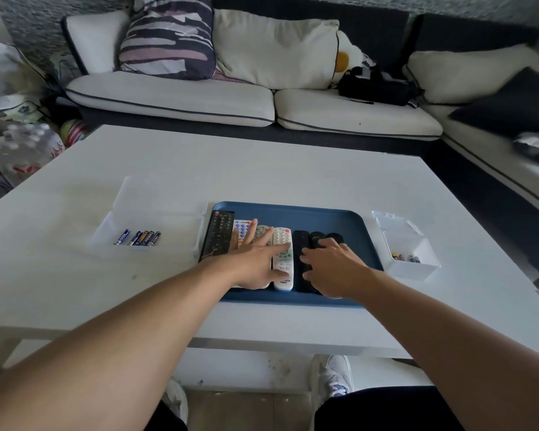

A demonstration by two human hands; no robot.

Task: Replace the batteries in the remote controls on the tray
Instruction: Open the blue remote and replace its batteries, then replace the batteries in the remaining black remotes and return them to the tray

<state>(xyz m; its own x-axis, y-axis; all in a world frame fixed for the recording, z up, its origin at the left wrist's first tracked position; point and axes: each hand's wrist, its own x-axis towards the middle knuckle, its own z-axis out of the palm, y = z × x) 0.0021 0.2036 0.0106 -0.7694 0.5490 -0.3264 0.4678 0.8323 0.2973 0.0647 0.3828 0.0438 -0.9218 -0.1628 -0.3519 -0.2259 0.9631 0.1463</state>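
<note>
The remotes sit side by side in a row on the blue tray mid-table. Your left hand lies flat, fingers spread, over the white remotes. Your right hand has its fingers curled onto the black remotes, though whether it's actually grasping one, can't tell. Loose batteries sit in the clear box to the left, and a smaller box with a few more is on the right.

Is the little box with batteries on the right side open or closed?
Open. The small clear box has its lid flipped back behind it, and a few batteries show uncovered inside.
</note>
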